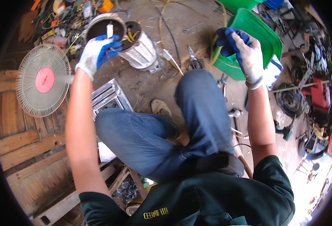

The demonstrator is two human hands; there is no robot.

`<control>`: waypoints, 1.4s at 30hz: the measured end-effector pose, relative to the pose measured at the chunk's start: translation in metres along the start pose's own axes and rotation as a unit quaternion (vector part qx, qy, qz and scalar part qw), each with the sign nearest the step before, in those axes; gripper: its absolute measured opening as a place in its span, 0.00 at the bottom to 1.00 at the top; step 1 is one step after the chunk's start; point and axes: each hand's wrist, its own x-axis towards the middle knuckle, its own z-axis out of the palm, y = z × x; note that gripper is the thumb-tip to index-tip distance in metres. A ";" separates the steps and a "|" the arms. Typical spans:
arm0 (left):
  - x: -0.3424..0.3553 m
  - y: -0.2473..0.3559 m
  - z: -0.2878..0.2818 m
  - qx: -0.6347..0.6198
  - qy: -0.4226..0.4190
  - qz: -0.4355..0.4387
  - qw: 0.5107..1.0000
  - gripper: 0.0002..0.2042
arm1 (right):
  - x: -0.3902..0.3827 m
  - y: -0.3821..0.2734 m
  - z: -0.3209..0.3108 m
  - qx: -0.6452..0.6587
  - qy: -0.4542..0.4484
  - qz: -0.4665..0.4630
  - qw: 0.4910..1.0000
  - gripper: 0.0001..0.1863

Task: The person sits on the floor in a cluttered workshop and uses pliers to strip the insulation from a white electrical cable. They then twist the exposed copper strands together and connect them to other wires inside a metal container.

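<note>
My left hand (101, 53), in a white glove with blue coated fingers, is closed at the rim of an open round metal housing (121, 23). A small white piece (109, 31) stands up from its fingertips. Right beside it, a ribbed silver motor housing (141, 54) leans on the floor with yellow strips (131, 36) at its open end. My right hand (243, 51), gloved the same way, is raised over the near left side of a green plastic tub (262, 34). Its fingers are curled together; anything inside them is hidden.
A fan (45, 80) with a pink hub stands at the left, above wooden boards (19, 147). A silver metal frame (111, 96) lies by my left knee. Scissors (193, 58) and hoses (161, 26) lie on the floor ahead. Tools and machine parts (290, 98) crowd the right.
</note>
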 end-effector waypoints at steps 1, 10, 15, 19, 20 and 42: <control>0.004 -0.003 -0.009 0.043 0.006 -0.009 0.999 0.17 | -0.011 -0.001 -0.016 0.011 -0.004 0.005 1.000 0.16; -0.020 0.005 -0.003 0.555 0.130 0.072 0.818 0.14 | -0.108 0.141 -0.111 -0.042 -0.110 0.344 0.932 0.14; -0.011 -0.002 0.012 0.604 0.154 0.104 0.775 0.13 | -0.101 0.305 -0.111 -0.308 -0.065 0.386 0.867 0.24; -0.017 -0.009 0.029 0.663 0.238 0.114 0.700 0.18 | -0.069 0.333 -0.063 -0.448 -0.064 0.343 0.823 0.32; -0.020 -0.012 0.037 0.701 0.270 0.152 0.642 0.21 | -0.066 0.342 -0.062 -0.440 -0.081 0.360 0.818 0.33; -0.009 0.005 0.064 0.576 0.015 0.193 0.794 0.30 | -0.108 0.316 -0.158 -0.035 -0.232 0.391 0.890 0.10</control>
